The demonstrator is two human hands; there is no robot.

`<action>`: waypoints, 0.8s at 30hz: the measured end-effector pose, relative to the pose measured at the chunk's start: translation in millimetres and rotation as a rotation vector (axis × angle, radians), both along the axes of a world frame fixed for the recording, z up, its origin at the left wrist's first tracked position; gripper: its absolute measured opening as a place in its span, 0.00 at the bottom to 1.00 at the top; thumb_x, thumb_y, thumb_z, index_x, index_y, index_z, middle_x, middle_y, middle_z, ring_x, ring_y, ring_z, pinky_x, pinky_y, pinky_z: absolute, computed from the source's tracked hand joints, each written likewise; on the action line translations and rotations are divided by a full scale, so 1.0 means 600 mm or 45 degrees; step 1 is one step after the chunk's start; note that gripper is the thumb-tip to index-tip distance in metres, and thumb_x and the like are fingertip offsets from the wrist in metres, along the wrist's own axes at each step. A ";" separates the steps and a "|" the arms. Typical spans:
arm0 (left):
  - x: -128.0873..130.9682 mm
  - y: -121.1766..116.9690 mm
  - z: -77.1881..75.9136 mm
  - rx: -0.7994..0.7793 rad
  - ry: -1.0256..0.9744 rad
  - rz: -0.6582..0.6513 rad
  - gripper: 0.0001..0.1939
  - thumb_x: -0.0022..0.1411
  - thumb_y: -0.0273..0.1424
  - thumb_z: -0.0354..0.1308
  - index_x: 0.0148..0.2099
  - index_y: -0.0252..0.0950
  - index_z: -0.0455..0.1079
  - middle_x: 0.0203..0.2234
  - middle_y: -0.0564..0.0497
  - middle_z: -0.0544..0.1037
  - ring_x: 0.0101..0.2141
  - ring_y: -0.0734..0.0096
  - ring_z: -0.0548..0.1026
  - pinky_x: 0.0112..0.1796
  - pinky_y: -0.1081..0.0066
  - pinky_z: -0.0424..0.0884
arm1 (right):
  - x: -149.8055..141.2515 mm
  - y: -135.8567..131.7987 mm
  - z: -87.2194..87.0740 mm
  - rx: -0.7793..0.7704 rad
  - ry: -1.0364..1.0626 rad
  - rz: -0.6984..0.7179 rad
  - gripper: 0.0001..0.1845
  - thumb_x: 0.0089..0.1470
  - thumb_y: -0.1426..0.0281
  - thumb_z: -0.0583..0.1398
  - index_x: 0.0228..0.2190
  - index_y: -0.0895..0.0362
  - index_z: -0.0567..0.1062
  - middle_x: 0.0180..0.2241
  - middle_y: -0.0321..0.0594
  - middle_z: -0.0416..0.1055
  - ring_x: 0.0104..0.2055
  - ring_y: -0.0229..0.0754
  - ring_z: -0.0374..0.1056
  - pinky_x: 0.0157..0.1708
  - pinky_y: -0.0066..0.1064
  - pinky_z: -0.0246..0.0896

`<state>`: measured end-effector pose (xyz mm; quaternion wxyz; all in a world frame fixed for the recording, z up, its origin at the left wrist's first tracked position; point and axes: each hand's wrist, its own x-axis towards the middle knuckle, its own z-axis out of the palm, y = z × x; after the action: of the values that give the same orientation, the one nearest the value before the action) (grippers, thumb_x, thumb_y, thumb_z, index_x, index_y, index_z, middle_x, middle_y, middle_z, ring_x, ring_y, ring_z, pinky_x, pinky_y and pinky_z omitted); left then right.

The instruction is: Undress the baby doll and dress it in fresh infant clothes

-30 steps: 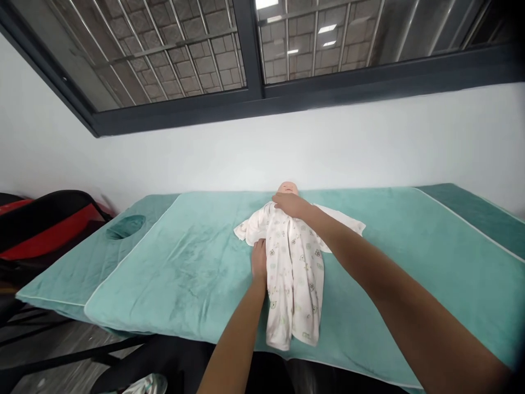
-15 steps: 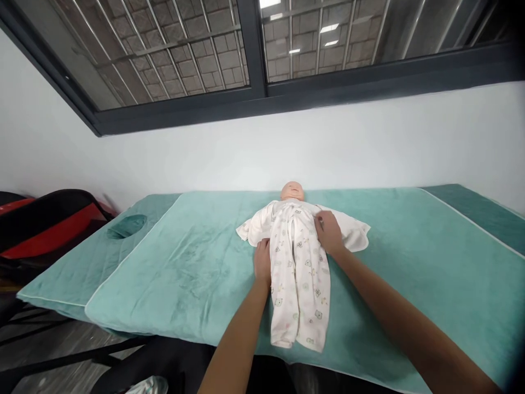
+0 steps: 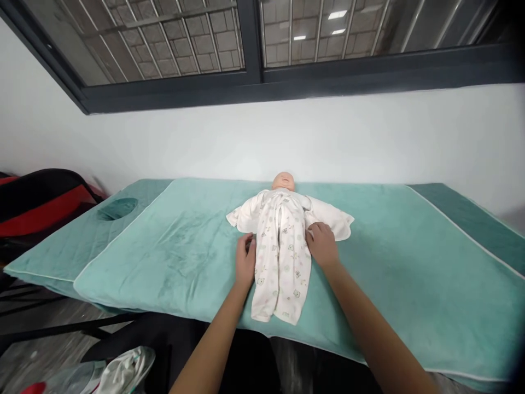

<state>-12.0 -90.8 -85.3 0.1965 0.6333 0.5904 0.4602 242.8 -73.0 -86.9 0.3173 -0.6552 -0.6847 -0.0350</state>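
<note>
A baby doll lies on its back on a teal blanket, head toward the wall. It wears a white patterned sleepsuit whose legs reach the blanket's near edge. My left hand rests against the suit's left side at hip height, fingers curled along the cloth. On the opposite side my right hand lies on the suit's edge, fingers bent onto the fabric. Neither hand lifts the doll.
The blanket covers a padded teal table with a face hole at the left. A black and red chair stands at the far left. Crumpled cloth lies on the floor below. A white wall and dark window frame rise behind.
My right hand came down from the doll's neck to the suit's right side at hip height. The left hand slid slightly lower along the left side. The view tilted down.
</note>
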 end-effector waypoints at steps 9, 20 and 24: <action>-0.007 -0.263 -0.003 0.255 0.661 -0.514 0.22 0.63 0.27 0.55 0.59 0.47 0.68 0.60 0.48 0.70 0.65 0.50 0.58 0.59 0.44 0.65 | -0.006 -0.014 0.003 -0.020 -0.147 0.207 0.14 0.57 0.78 0.54 0.38 0.55 0.78 0.47 0.45 0.73 0.53 0.51 0.61 0.54 0.42 0.52; 0.032 -0.253 0.016 0.432 0.820 -0.436 0.27 0.62 0.26 0.54 0.62 0.46 0.64 0.57 0.45 0.73 0.59 0.50 0.68 0.59 0.40 0.65 | -0.004 -0.008 0.000 -0.144 -0.071 0.425 0.15 0.56 0.76 0.56 0.43 0.56 0.77 0.46 0.45 0.72 0.53 0.50 0.62 0.53 0.39 0.57; 0.043 -0.255 0.034 0.460 0.661 -0.552 0.23 0.61 0.21 0.51 0.55 0.49 0.70 0.47 0.49 0.79 0.50 0.56 0.76 0.60 0.39 0.62 | -0.004 -0.009 0.002 -0.149 -0.106 0.476 0.14 0.56 0.77 0.55 0.40 0.56 0.78 0.42 0.44 0.73 0.51 0.50 0.63 0.50 0.40 0.58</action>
<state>13.7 -243.6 -65.2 0.0186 0.8634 0.3822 0.3289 240.4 -78.3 -86.0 0.2511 -0.5319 -0.8079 0.0372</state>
